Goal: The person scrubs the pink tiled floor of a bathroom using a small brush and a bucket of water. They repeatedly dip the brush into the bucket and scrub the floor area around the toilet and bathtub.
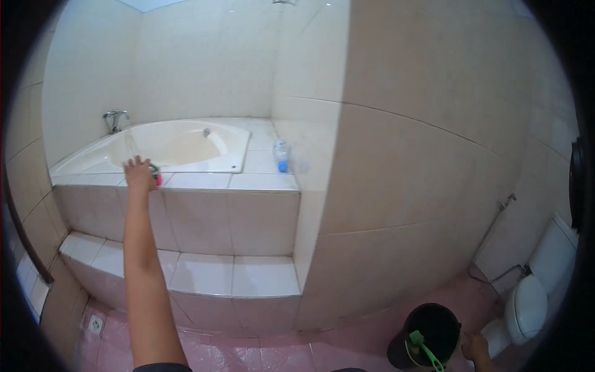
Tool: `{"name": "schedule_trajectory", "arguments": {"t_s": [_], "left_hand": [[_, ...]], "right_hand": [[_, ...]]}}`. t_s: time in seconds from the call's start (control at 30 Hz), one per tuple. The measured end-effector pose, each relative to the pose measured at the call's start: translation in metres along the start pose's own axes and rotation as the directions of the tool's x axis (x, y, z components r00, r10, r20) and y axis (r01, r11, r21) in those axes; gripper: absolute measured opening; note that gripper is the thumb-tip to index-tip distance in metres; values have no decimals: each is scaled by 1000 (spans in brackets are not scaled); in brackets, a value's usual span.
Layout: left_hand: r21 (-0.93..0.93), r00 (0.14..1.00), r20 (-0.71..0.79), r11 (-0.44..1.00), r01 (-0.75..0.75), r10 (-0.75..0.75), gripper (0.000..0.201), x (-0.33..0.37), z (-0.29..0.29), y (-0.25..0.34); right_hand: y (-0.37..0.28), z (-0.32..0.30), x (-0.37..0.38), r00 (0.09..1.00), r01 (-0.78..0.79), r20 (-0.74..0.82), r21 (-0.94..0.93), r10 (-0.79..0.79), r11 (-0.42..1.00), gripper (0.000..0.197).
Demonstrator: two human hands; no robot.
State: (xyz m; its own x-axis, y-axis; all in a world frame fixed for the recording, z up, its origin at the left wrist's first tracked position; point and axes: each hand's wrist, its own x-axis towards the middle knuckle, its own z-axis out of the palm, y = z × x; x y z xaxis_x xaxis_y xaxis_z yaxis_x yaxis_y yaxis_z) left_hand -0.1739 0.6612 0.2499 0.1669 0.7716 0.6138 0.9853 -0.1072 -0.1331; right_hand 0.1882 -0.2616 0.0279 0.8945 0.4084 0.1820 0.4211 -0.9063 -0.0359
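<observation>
My left arm stretches forward, and my left hand [140, 175] is over the tiled ledge at the bathtub's [238, 149] front rim, its fingers spread. Right beside its palm is a small pink and dark item [157, 177], partly hidden; its kind does not show, nor whether my thumb touches it. At the lower right, my right hand [476, 348] is at the rim of a black bucket [403, 347], fingers curled against its edge. A green long-handled brush [424, 348] leans in the bucket, handle toward me.
A clear plastic bottle with a blue cap [282, 156] stands on the ledge near the wall corner. Below runs a white-tiled step [204, 273]. A toilet [530, 307] and a hose tap [509, 199] are at the right. The pink floor [248, 356] looks wet, with a drain [95, 325] at left.
</observation>
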Motion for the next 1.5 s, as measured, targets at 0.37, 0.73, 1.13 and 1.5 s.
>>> {"name": "schedule_trajectory", "arguments": {"t_s": [0.37,0.73,1.13,1.5], "left_hand": [[-864,839,-131,354,-358,528,32,-97,-45,83],[-922,197,-27,-101,374,980,37,-570,-367,448],[-845,379,-257,-17,-534,889,67,-693,-327,549],[-837,634,391,544,-56,667,39,-643,-129,404]], "right_hand": [[-53,-72,33,988,144,-30,530,-151,836,44],[-38,-106,19,986,166,-125,741,-109,650,64],[219,197,39,864,-239,-71,814,499,530,31],[201,289,9,978,82,-211,356,-6,931,45]]}}
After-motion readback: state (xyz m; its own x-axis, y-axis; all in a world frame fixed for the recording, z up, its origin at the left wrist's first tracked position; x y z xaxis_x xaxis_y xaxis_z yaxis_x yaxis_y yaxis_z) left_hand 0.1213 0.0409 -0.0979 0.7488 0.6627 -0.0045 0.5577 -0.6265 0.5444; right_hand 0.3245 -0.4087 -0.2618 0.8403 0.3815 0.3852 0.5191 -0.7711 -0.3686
